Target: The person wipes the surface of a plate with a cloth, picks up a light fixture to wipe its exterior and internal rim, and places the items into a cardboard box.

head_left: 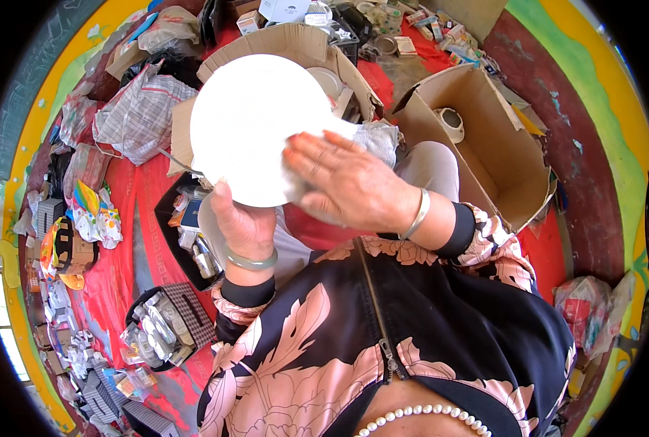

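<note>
A round white plate, its pale face turned up, is held in front of me over a cardboard box. My left hand grips its near edge, with the thumb on top and the fingers hidden beneath. Across the plate's right side lies my right hand, fingers stretched and slightly blurred. A white cloth or tissue pokes out beyond those fingers, pressed between hand and plate. Most of it is covered. Just right of the plate, a greyish crumpled piece of packing rests near my knee.
Behind the plate stands an open cardboard box with things inside. Another open carton at the right contains a white roll-like object. Small bins of bottles and packets sit at the left, beside a plaid bag and several boxes.
</note>
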Available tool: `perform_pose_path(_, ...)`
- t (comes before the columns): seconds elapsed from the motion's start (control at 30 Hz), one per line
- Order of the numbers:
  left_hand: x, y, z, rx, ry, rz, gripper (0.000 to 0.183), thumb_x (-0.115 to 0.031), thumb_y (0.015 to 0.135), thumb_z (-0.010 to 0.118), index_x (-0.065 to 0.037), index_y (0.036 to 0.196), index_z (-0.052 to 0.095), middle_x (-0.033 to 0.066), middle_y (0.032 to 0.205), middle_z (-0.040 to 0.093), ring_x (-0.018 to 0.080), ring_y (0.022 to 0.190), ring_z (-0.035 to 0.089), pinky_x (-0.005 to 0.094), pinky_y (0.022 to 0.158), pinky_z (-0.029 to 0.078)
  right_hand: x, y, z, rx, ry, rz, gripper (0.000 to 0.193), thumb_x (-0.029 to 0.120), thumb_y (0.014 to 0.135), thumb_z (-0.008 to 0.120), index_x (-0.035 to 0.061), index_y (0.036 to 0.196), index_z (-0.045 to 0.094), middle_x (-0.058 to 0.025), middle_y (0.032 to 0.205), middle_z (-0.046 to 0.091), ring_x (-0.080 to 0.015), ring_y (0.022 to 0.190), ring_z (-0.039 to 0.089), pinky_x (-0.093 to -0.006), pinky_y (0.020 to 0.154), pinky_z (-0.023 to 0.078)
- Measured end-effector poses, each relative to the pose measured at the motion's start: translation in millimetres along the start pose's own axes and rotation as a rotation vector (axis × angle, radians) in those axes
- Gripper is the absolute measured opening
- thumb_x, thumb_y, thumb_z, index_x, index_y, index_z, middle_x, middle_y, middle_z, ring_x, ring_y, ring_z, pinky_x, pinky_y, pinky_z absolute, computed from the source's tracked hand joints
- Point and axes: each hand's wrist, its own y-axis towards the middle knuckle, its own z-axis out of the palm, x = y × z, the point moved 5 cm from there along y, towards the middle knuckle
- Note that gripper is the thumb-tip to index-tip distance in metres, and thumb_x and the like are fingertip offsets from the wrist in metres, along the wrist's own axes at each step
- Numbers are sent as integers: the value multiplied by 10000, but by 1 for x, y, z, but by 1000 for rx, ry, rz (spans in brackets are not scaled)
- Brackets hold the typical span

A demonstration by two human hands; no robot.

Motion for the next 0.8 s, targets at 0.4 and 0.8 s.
perform_pose_path(0.4,7,-6,16,26,-14,-74,730,-384,753,662,-31,1328,382,81,1281,487,233,1173,480,381,1021,375,-25,33,-36,-149,-157,-13,483,169,883,501,70,1347,409,-119,1403,395,-234,1332,328,-447,1108,198)
perform_pose_path(0.8,8,-6,27,74,-11,-89,716,-410,785,606,-57,1357,357,92,1330,457,254,1206,458,406,1031,359,7,42,-40,-147,-37,-250,479,154,826,563,53,1286,476,-114,1355,454,-239,1294,393,-444,1096,238)
